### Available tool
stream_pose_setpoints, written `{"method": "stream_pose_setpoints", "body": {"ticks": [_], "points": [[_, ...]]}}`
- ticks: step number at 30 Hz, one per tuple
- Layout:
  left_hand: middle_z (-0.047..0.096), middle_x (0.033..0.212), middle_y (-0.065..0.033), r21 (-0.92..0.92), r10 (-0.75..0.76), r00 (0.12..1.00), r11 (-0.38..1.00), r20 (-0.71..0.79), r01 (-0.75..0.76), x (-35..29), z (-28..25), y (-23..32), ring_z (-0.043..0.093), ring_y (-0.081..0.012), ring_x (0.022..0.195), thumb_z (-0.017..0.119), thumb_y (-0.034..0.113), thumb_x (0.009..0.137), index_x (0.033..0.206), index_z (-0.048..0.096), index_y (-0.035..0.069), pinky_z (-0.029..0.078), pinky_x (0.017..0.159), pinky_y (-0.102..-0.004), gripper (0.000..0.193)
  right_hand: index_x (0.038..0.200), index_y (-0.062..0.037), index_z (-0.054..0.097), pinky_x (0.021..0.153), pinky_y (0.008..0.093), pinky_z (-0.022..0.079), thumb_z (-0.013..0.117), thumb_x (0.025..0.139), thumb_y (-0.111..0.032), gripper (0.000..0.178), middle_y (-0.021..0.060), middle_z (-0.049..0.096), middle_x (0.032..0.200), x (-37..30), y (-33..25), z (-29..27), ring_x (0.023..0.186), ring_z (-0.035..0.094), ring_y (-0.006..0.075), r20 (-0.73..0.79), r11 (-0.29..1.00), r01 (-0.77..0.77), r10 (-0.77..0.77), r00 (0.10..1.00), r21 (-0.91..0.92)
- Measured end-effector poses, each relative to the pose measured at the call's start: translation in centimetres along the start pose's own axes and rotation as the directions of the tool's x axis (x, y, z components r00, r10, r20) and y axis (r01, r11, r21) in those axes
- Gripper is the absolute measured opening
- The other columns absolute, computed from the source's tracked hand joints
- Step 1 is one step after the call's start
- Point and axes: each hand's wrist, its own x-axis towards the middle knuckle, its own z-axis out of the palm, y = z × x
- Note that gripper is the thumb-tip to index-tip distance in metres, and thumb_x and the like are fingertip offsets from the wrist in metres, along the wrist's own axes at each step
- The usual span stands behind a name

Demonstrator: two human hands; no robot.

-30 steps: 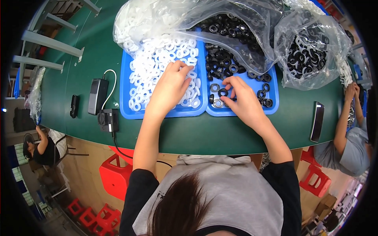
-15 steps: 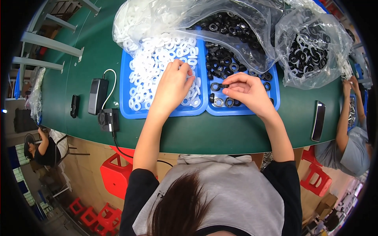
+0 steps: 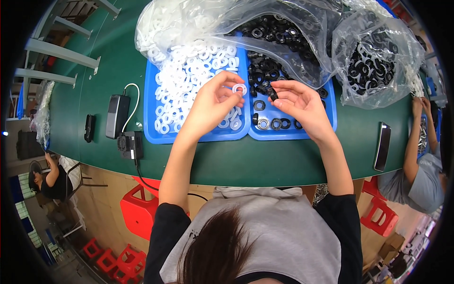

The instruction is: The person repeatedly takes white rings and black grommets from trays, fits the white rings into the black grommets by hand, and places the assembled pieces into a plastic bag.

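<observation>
Between the thumb and fingers of my left hand (image 3: 215,102) is a white ring (image 3: 240,88), held up over the right side of a blue tray (image 3: 150,124) full of white rings (image 3: 182,78). My right hand (image 3: 302,106) pinches a black ring (image 3: 273,94) above a second blue tray (image 3: 293,133), which adjoins the first. Loose black rings (image 3: 263,124) lie in that tray below the hand, and more are heaped at its far end. A small gap separates the two held rings.
Clear plastic bags (image 3: 208,23) drape over the trays' far ends. An open bag of mixed black and white rings (image 3: 371,71) stands at right. A phone (image 3: 382,146) lies on the green table (image 3: 265,163); a black corded device (image 3: 117,116) sits left. Another person (image 3: 418,170) works far right.
My left hand has lifted from the white rings and moved right, now with one white ring in its fingers. My right hand has shifted slightly right and turned its black ring more upright.
</observation>
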Motion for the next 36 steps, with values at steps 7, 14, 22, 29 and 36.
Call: {"method": "stream_pose_setpoints", "body": {"ticks": [7,14,22,29,36], "points": [[0.064,0.122,-0.0174,-0.522,-0.016,0.995,0.85,0.1,0.067,-0.2,2.5,0.2,0.064,-0.0216,0.11,0.054,0.011,0.099,0.131,0.046,-0.003,0.05,0.1,-0.0345,0.036,0.115,0.0022,0.064,0.086,0.0263,0.053,0.075,0.081,0.002,0.035,0.0063,0.063,0.101,-0.4,0.2,1.4,0.095,0.063,0.0137,-0.026,0.908,0.291,-0.313,0.949,-0.302],[0.063,0.122,-0.0155,-0.674,-0.018,0.992,0.732,0.127,0.1,-0.9,4.8,-0.1,0.062,-0.0165,0.111,0.054,0.009,0.099,0.127,0.046,-0.002,0.05,0.097,-0.0297,0.031,0.095,-0.0008,0.064,0.07,0.0293,0.052,0.084,0.072,-0.006,0.03,0.0083,0.062,0.091,-0.4,0.7,2.0,0.079,0.062,0.0189,0.003,0.526,0.381,-0.583,0.812,-0.76],[0.059,0.13,-0.0212,-0.647,0.102,0.994,0.76,0.036,-0.055,-1.3,6.3,0.5,0.062,-0.0162,0.11,0.055,0.001,0.097,0.121,0.047,-0.001,0.051,0.093,-0.0278,0.026,0.084,-0.0006,0.059,0.061,0.0321,0.05,0.085,0.066,-0.005,0.032,0.0096,0.06,0.08,-0.6,2.1,1.8,0.073,0.061,0.0243,0.075,0.382,0.459,-0.699,0.711,-0.802],[0.06,0.131,-0.0207,-0.609,0.168,0.983,0.773,-0.073,-0.177,-1.8,7.5,0.1,0.062,-0.0142,0.108,0.053,-0.002,0.098,0.119,0.046,-0.001,0.052,0.089,-0.025,0.022,0.084,-0.0017,0.059,0.055,0.0328,0.045,0.086,0.062,-0.006,0.035,0.0097,0.06,0.074,-0.6,2.1,1.9,0.064,0.06,0.0245,0.185,0.157,0.512,-0.811,0.555,-0.845],[0.054,0.136,-0.0251,-0.463,0.247,0.966,0.849,-0.081,-0.255,-2.1,7.6,0.2,0.058,-0.0246,0.121,0.047,-0.003,0.1,0.124,0.043,-0.003,0.048,0.102,-0.035,0.024,0.086,-0.0011,0.06,0.052,0.0328,0.045,0.087,0.063,-0.006,0.036,0.0098,0.061,0.074,-0.6,2.5,1.9,0.063,0.06,0.0254,0.215,0.09,0.533,-0.849,0.483,-0.841]]}}
